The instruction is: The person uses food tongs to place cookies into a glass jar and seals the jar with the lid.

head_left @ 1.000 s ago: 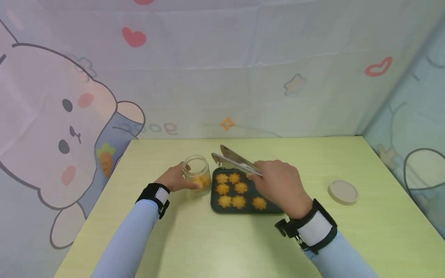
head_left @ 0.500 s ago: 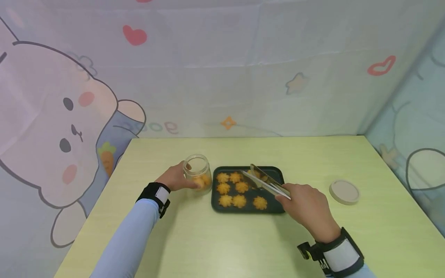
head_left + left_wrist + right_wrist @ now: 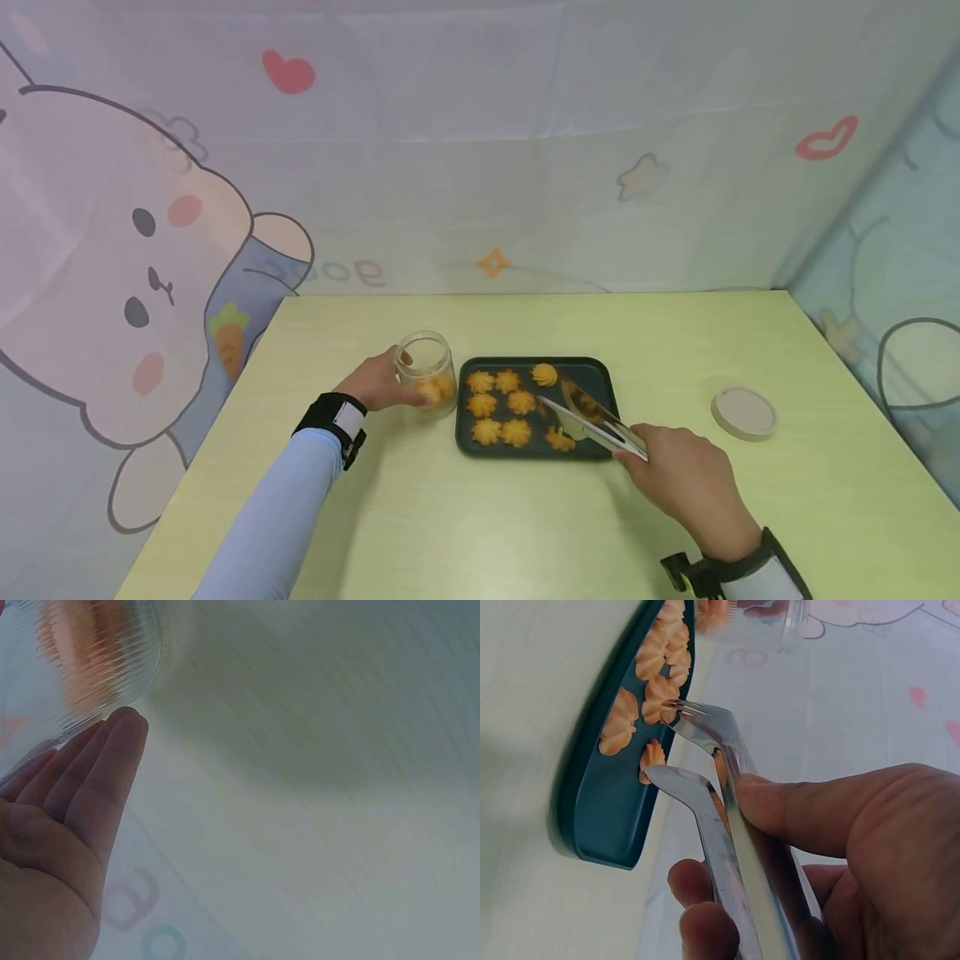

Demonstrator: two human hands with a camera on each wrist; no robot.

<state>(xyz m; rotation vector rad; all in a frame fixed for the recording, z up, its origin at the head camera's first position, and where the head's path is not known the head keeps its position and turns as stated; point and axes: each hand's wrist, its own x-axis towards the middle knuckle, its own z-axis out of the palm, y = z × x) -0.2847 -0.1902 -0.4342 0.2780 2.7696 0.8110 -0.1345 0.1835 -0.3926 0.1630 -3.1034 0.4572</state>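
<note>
My left hand (image 3: 377, 383) holds a clear glass jar (image 3: 444, 373) at its side, the thumb in front. Orange-yellow cookies (image 3: 431, 392) lie inside the jar, whose mouth is uncovered. My right hand (image 3: 688, 477) grips metal tongs (image 3: 606, 433), thumb on one arm and fingers on the other. The tong tips stand apart over the right half of a dark green tray (image 3: 596, 372), near a front cookie (image 3: 559, 439), with nothing between them. One tip is forked in the right wrist view. Several ridged, flower-shaped cookies (image 3: 516, 432) sit on the tray, mostly at its left.
A round beige lid (image 3: 744, 413) lies on the table (image 3: 420, 517), right of the tray. The jar stands close beside the tray's left edge. Behind the table hangs a printed cloth (image 3: 465, 167) with a cartoon animal and hearts.
My right hand has brought the tongs from near the jar rightward and down over the tray, then toward its front right. The back cookie is uncovered now. My left hand stays on the jar.
</note>
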